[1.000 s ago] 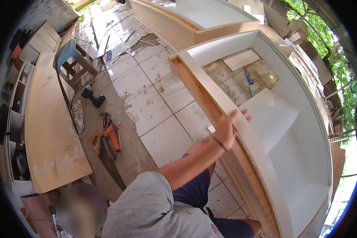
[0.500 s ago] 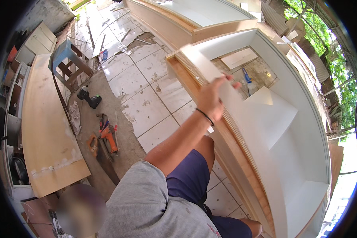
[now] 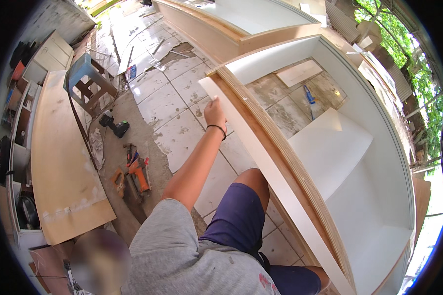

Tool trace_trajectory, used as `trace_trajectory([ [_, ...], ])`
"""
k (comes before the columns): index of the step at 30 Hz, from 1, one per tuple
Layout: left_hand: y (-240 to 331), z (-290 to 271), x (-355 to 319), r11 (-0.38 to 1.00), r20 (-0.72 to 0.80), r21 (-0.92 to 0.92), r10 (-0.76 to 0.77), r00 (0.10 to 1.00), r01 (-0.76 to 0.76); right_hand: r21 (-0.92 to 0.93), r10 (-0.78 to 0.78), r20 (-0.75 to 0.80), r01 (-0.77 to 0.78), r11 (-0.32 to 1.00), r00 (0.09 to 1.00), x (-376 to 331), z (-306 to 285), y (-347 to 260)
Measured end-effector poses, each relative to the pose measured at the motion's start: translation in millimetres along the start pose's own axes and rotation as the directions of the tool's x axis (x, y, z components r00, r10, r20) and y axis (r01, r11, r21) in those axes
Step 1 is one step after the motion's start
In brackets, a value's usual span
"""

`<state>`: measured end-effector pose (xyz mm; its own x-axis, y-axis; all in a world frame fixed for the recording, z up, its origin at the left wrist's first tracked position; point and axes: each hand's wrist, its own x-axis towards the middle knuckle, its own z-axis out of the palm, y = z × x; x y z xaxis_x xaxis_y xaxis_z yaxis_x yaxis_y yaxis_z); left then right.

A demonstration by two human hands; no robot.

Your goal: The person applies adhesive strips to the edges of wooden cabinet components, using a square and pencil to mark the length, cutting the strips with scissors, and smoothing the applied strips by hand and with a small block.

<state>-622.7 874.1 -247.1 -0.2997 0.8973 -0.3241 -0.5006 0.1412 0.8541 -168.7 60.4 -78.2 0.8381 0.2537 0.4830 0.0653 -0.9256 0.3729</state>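
Observation:
My left hand (image 3: 215, 113), with a dark band at the wrist, is closed around the upper end of a long white strip (image 3: 268, 167). The strip runs along the near outer side of a large cabinet carcass (image 3: 389, 162), which has white inner faces. Its far end goes down toward the lower edge of the picture. Beside the strip shows the bare plywood edge (image 3: 275, 135) of the carcass. I cannot tell whether the strip touches the wood along its whole length. My right hand is out of sight.
A blue-handled tool (image 3: 309, 95) and a pale board (image 3: 300, 73) lie inside the carcass frame. On the floor at left are a cordless drill (image 3: 114, 124), an orange power tool (image 3: 139, 174) and a handsaw (image 3: 118, 182). A blue stool (image 3: 81, 69) stands beyond, beside a plywood panel (image 3: 66, 162).
My left hand has moved left and slightly down with the white strip, from above the carcass's plywood edge to its near outer side. More of the carcass's inside now shows.

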Motion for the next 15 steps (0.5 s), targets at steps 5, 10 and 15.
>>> trace_trajectory([
  [5, -7.7, 25.7, 21.0, 0.963, -0.114, 0.204, 0.200, 0.973, -0.174, 0.283, 0.006, -0.135, 0.033, 0.959, 0.991, 33.2, 53.5, 36.7],
  [10, -14.2, 25.2, 22.3, 0.853, -0.086, 0.369, 0.426, 0.900, -0.368, 0.250, -0.052, -0.133, 0.084, 0.965, 0.990, 39.0, 80.0, 61.1],
  [15, -14.0, 18.7, 15.4, 0.814, -0.046, 0.449, 0.433, 0.900, -0.368, 0.314, 0.009, -0.190, 0.052, 0.948, 0.982, 32.9, 82.6, 67.1],
])
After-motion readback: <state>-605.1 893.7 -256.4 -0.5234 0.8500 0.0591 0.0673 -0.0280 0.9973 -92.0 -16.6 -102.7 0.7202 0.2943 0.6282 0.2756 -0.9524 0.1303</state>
